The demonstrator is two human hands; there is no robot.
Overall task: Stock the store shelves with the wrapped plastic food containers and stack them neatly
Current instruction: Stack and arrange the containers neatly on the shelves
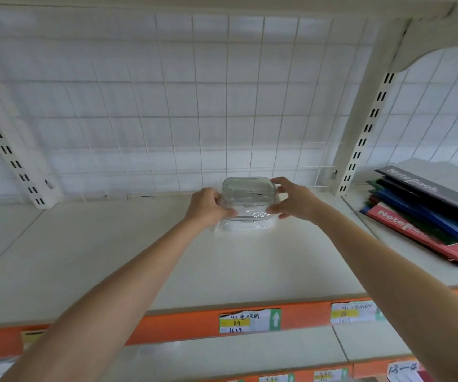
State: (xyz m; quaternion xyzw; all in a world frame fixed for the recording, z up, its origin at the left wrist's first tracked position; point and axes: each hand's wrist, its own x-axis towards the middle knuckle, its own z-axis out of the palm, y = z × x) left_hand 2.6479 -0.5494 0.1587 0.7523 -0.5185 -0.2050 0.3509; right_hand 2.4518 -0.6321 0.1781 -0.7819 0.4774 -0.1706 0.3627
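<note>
Placement step: wrapped container [248, 201] at frame centre, deep on shelf [112, 257], gripped by left hand [208, 209] and right hand [294, 202]. Next, likely: square up, release.

Count, taken relative to the shelf [167, 257]: wrapped containers [247, 205] at its rear centre, 2 apparent, stacked one on the other; lower one partly hidden. Hands: 2, left hand [207, 209] and right hand [294, 202], one at each side of the stack. Notebooks [426, 205] to the right of the shelf: 1 pile, exact number unreadable. Price labels [250, 321] on its orange front edge: 2 fully seen.
</note>
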